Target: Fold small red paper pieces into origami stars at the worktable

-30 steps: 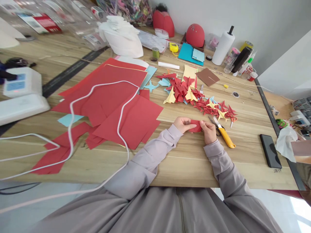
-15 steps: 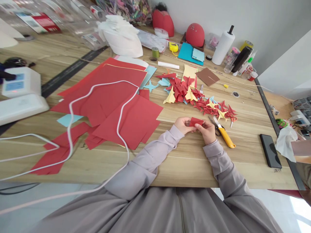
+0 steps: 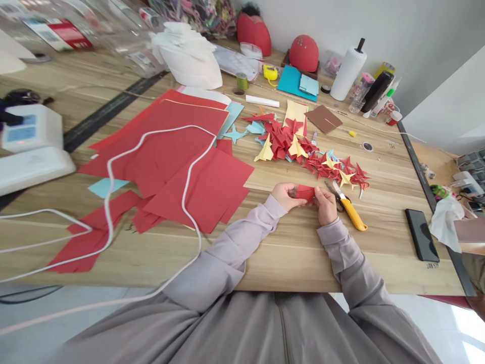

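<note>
A small folded red paper (image 3: 305, 192) is held between my two hands above the wooden table. My left hand (image 3: 287, 196) is closed on its left side, the thumb along the lower edge. At the right end, my right hand (image 3: 325, 205) pinches the paper's edge between thumb and fingers. Just beyond lies a pile of folded red paper pieces (image 3: 281, 141), mixed with yellow and light blue ones. A yellow box cutter (image 3: 353, 213) lies right of my right hand, over dark-handled scissors that are partly hidden.
Large red sheets (image 3: 182, 151) lie at the left under a white cable (image 3: 185, 187). A black phone (image 3: 422, 235) is at the right. Bottles, a white tumbler (image 3: 348, 73), blue paper (image 3: 291, 83) and a yellow tape measure (image 3: 270, 73) stand or lie along the back.
My right thumb and fingers have shifted from the front of the small red paper to its right end. More of its face now shows. My left hand has hardly moved.
</note>
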A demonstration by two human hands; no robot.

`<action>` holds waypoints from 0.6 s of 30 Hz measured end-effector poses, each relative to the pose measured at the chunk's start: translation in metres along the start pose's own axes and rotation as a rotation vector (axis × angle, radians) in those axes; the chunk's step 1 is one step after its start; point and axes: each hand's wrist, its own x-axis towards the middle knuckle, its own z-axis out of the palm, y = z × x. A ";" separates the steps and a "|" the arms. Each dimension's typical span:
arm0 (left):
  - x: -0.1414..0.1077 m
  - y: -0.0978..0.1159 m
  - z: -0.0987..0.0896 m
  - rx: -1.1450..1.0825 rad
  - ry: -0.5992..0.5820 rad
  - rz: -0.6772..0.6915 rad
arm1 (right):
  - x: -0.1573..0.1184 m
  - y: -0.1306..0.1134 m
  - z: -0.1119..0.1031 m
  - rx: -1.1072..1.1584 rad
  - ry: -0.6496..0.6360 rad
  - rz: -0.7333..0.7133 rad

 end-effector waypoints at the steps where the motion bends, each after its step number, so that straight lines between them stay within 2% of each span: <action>1: 0.000 -0.001 0.000 0.015 -0.002 0.011 | 0.000 -0.001 0.001 -0.009 -0.013 -0.010; 4: -0.001 -0.003 0.001 0.058 -0.010 0.061 | -0.001 -0.002 0.003 -0.038 -0.061 -0.045; 8: -0.003 0.000 0.001 0.003 -0.011 0.052 | 0.000 -0.001 0.001 -0.042 -0.003 -0.092; 12: -0.002 0.004 0.001 -0.045 0.017 0.021 | 0.001 0.000 -0.001 -0.040 0.011 -0.092; 18: 0.001 0.000 -0.002 -0.024 0.091 0.044 | 0.001 0.001 -0.001 0.015 0.017 -0.046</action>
